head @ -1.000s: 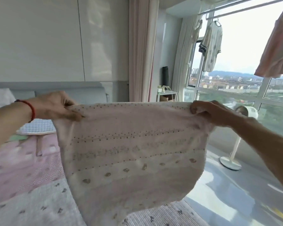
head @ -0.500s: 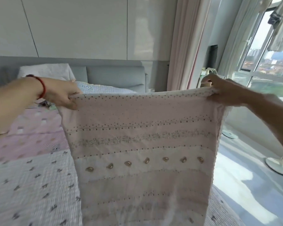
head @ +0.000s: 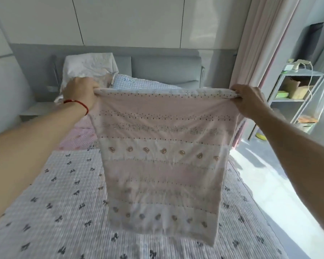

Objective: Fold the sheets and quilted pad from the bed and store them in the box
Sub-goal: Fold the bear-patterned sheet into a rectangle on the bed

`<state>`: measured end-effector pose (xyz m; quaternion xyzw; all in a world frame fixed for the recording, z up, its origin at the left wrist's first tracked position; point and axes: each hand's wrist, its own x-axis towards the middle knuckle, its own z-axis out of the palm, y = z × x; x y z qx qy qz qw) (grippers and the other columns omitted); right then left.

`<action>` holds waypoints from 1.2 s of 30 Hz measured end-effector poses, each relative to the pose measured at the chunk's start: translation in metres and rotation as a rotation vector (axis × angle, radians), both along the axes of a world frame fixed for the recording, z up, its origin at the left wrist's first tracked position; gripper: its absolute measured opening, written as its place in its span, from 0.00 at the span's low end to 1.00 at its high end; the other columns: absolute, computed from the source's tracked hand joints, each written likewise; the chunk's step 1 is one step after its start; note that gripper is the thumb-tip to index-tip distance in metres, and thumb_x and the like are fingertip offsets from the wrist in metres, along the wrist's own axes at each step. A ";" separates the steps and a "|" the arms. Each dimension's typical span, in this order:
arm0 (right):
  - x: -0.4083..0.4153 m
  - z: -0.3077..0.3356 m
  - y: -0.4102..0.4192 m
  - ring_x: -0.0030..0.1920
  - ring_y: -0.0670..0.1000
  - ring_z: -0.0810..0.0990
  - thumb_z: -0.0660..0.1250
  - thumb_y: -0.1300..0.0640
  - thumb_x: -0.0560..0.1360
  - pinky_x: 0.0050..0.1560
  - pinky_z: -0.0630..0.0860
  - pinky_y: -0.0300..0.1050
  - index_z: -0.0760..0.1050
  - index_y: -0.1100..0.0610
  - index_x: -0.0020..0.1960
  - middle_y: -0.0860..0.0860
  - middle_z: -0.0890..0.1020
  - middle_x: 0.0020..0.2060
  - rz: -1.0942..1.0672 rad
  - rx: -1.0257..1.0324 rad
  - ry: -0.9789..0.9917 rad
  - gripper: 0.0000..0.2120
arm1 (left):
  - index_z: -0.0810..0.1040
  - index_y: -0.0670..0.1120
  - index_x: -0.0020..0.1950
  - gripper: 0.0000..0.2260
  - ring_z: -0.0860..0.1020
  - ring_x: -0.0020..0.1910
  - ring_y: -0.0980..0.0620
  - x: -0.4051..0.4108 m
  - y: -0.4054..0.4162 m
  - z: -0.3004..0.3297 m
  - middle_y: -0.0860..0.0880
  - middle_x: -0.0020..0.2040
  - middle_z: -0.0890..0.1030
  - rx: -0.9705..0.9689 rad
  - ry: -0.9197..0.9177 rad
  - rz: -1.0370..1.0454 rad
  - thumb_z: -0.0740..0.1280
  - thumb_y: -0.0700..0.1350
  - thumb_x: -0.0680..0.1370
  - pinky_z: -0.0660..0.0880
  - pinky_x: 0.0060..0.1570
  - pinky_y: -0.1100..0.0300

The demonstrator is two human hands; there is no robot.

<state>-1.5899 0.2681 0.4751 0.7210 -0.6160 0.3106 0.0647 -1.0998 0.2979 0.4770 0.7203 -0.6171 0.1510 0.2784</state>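
Above the bed (head: 64,212), hands hold the sheet (head: 163,156) hanging lengthwise.

"CUTE" upside down on blue pillow (head: 138,83)

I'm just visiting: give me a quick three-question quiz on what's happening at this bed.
1. True or false: the pink sheet lies flat on the bed.
2. Which wrist wears the red string bracelet: A left, B right?
3. What print covers the quilted pad?

Key: 1 false; the left hand and right hand hold it up by its top corners. 2 A. 3 Small dark bows.
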 end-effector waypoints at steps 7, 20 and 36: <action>-0.020 -0.151 0.013 0.46 0.60 0.80 0.66 0.69 0.73 0.43 0.77 0.52 0.80 0.50 0.57 0.57 0.84 0.48 0.134 0.072 -0.113 0.18 | 0.86 0.40 0.56 0.16 0.78 0.51 0.37 -0.010 0.071 -0.200 0.40 0.51 0.85 -0.010 0.166 -0.036 0.75 0.29 0.70 0.71 0.57 0.48; -0.071 -0.592 0.193 0.48 0.57 0.79 0.71 0.71 0.66 0.42 0.72 0.52 0.75 0.46 0.52 0.47 0.84 0.51 0.149 0.821 0.134 0.23 | 0.84 0.48 0.63 0.30 0.70 0.67 0.44 -0.085 0.266 -0.596 0.49 0.69 0.77 0.906 0.319 0.124 0.63 0.21 0.70 0.75 0.63 0.47; -0.070 -0.615 0.156 0.41 0.57 0.79 0.66 0.37 0.78 0.42 0.75 0.51 0.71 0.63 0.58 0.59 0.80 0.46 -0.408 1.091 -0.369 0.28 | 0.76 0.46 0.65 0.20 0.79 0.52 0.45 -0.044 0.156 -0.611 0.47 0.56 0.82 0.879 0.862 0.306 0.65 0.59 0.81 0.77 0.52 0.50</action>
